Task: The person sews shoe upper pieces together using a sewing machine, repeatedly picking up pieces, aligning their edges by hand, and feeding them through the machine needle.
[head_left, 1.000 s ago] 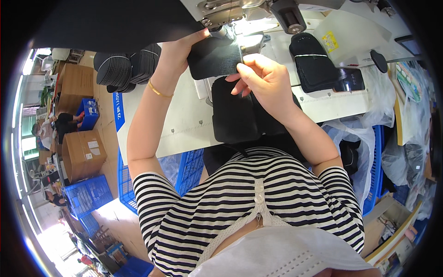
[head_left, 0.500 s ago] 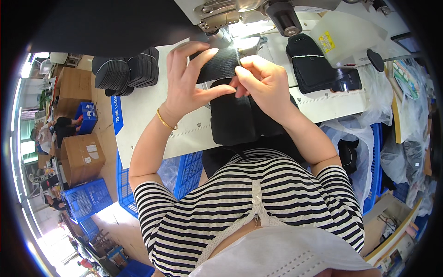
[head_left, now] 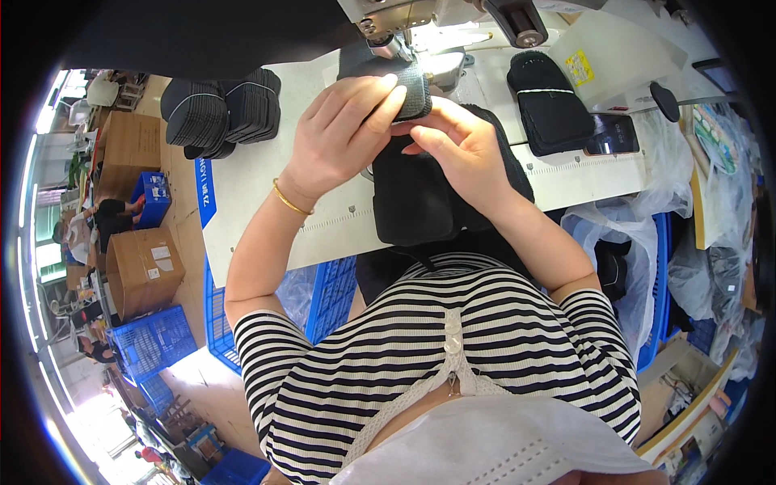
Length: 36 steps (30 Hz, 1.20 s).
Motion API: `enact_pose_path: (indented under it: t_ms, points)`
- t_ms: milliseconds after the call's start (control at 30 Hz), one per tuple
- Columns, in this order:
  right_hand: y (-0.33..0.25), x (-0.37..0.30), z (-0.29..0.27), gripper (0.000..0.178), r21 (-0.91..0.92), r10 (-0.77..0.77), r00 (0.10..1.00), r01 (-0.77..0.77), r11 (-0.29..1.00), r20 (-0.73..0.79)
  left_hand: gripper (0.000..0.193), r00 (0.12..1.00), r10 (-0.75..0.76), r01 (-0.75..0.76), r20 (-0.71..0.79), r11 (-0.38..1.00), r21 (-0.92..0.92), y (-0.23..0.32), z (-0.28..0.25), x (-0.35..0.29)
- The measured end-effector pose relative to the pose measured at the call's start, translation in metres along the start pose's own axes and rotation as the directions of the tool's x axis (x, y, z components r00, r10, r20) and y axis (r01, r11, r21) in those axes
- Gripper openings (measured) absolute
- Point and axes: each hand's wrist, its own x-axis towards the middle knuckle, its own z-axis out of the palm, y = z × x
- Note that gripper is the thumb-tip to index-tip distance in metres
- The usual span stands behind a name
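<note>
My left hand point(head_left: 343, 133) lies flat on a black fabric piece point(head_left: 416, 93), fingers pressing it down by the sewing machine head point(head_left: 404, 24). My right hand point(head_left: 457, 149) pinches the same piece's near edge from the right. Under both hands a stack of black fabric pieces point(head_left: 416, 202) rests at the white table's point(head_left: 259, 194) front edge. A gold bangle sits on my left wrist.
Bundles of black pieces point(head_left: 218, 113) lie at the table's left, another black stack point(head_left: 550, 105) and a phone point(head_left: 610, 133) at its right. Blue crates point(head_left: 153, 343) and cardboard boxes point(head_left: 145, 267) stand on the floor at left. Plastic bags point(head_left: 630, 242) hang at right.
My left hand has come down from the piece's far edge and now lies flat over it. The black piece has slid toward the machine's needle. My right hand stays pinching its near edge.
</note>
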Motion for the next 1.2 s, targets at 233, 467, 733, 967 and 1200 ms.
enact_pose_path:
  t_ms: [233,467,733,967,1200]
  points:
    - [0.0,0.0,0.014,0.032,0.158,0.047,0.999,-0.049,0.986,0.012,0.036,0.998,-0.021,0.021,-0.063,1.0,-0.004,0.012,0.001,0.008]
    - [0.002,-0.002,0.019,0.029,0.283,0.088,0.996,-0.08,0.956,-0.015,0.038,0.997,0.04,-0.037,-0.068,0.998,0.047,0.016,0.002,0.007]
    - [0.002,0.001,0.022,0.028,0.233,0.039,0.999,-0.033,0.972,-0.024,0.043,0.999,0.044,-0.044,0.007,0.999,0.018,0.01,-0.004,0.009]
    - [0.001,0.009,0.024,0.028,0.273,0.054,0.998,-0.043,0.961,-0.031,0.042,0.997,0.068,-0.069,0.024,0.996,0.061,0.003,-0.003,0.013]
    - [0.008,0.02,0.023,0.027,0.276,0.046,0.999,-0.036,0.96,-0.027,0.042,0.997,0.071,-0.073,0.026,0.992,0.101,-0.009,0.003,0.015]
